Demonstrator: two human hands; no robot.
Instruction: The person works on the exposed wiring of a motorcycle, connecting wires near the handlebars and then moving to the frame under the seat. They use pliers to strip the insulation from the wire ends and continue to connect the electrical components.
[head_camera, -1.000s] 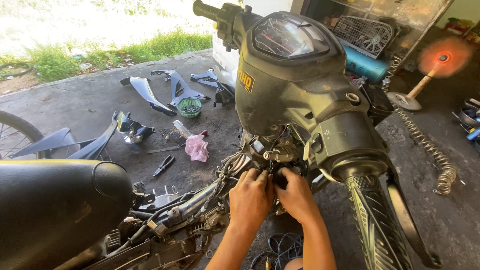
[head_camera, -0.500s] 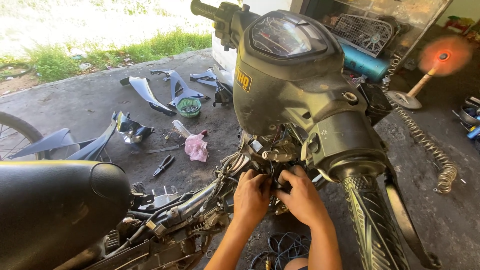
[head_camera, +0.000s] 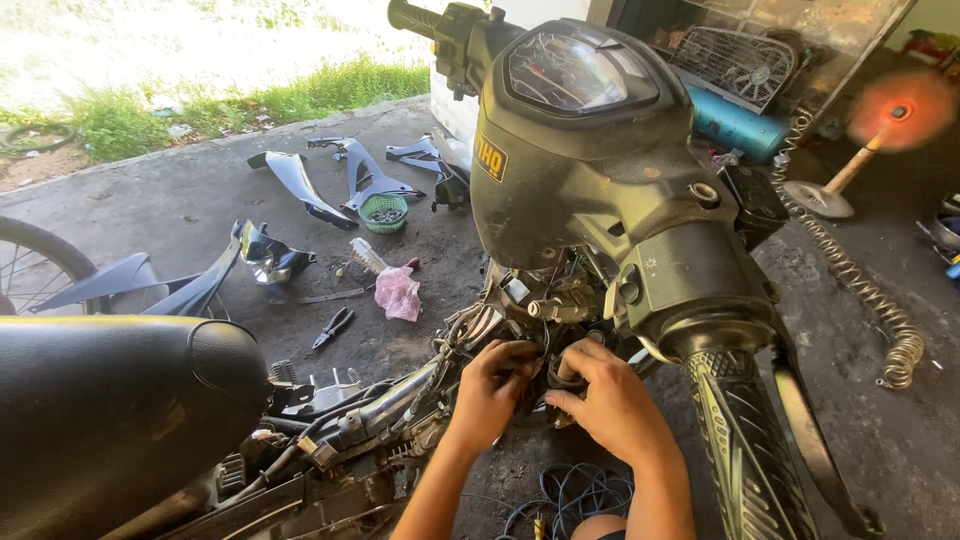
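Nearest the camera, a tangle of blue wire lies on the concrete floor between the person's forearms. Just above it, both hands work under the handlebar of a stripped motorbike. The left hand is curled, its fingers bent into the bundle of cables and connectors below the steering head, and appears to pinch something there, though what exactly it has hold of cannot be told. The right hand is also half closed, fingers and thumb drawn around a small dark part in the same bundle; the two hands almost touch. To the right, the ribbed handlebar grip and its lever run toward the lower edge. To the left, the black seat fills the corner, with the bare frame and hoses between it and the hands. Farther out on the floor lie black pliers, a pink rag and a clear bottle beside it. Beyond these sit removed grey body panels and a small green basket holding small parts. A spoked wheel shows at the left edge. On the right, a coiled hose runs across the floor toward a blue tank, with a spinning orange fan farther back. Grass borders the concrete at the far side.
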